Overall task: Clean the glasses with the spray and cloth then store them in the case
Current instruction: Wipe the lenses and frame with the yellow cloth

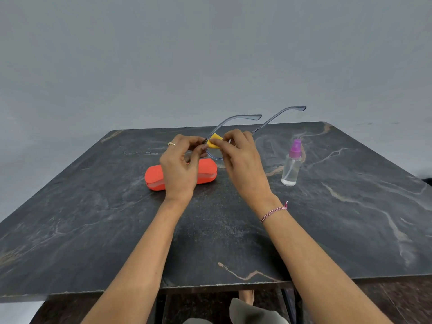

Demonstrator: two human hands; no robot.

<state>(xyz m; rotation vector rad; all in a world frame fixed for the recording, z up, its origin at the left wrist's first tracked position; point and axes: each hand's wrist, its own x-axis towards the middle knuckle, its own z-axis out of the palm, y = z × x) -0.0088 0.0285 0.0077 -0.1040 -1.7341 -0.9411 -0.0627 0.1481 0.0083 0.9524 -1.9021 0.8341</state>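
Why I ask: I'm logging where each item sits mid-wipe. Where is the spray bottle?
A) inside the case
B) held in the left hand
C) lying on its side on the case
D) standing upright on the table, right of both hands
D: the spray bottle stands upright on the table, untouched, right of the right hand, which pinches the cloth; the left hand holds the glasses.

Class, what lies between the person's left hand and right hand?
The head view shows a yellow cloth, pinched by the right hand against the glasses that the left hand holds.
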